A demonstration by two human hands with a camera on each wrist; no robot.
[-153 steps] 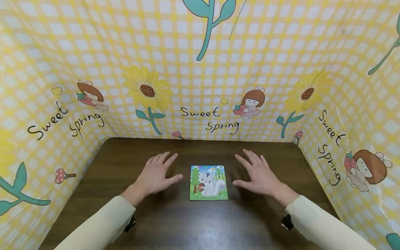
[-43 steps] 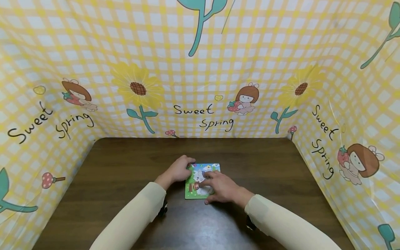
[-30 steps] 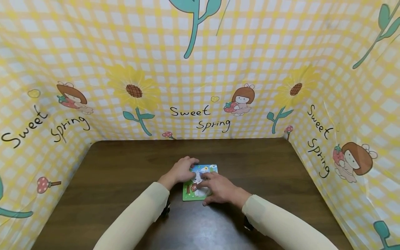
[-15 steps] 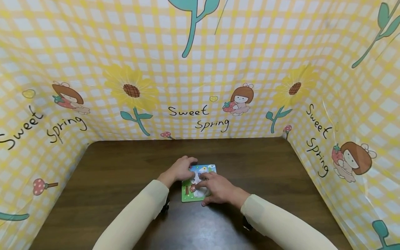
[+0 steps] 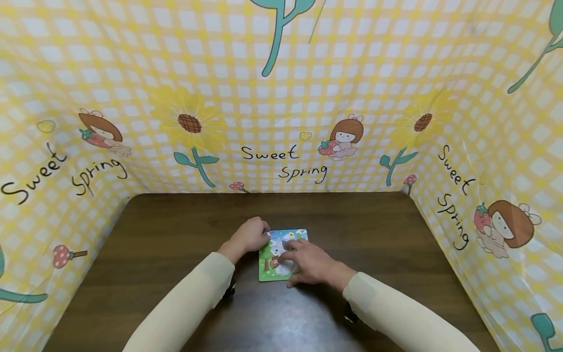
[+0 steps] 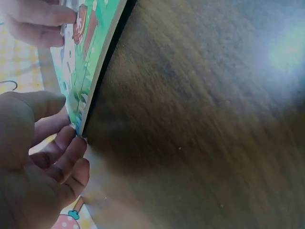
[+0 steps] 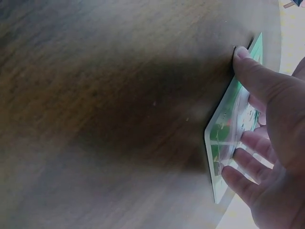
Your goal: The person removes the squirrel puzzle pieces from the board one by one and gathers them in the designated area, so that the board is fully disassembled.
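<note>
In the head view, a square jigsaw puzzle (image 5: pixel 277 245) with a squirrel picture lies flat on the brown table. My left hand (image 5: pixel 249 235) holds its far left corner. The left wrist view shows curled fingers (image 6: pixel 66 157) at the puzzle's edge and the thumb above its face. My right hand (image 5: pixel 310 264) covers the right part of the picture, its fingertips resting on the surface. In the right wrist view, the right thumb (image 7: pixel 252 64) reaches over the puzzle's near edge, and the other fingers lie spread on the picture. Both palms hide part of the puzzle.
The dark wooden table (image 5: pixel 176 215) extends around the puzzle. A yellow checked cloth (image 5: pixel 281 107) with printed flowers and figures walls off the back and both sides. Light glares on the near tabletop.
From beside the puzzle, both hands have come inward onto it, the left to its far left corner, the right onto its right side. Over the last second they have barely moved.
</note>
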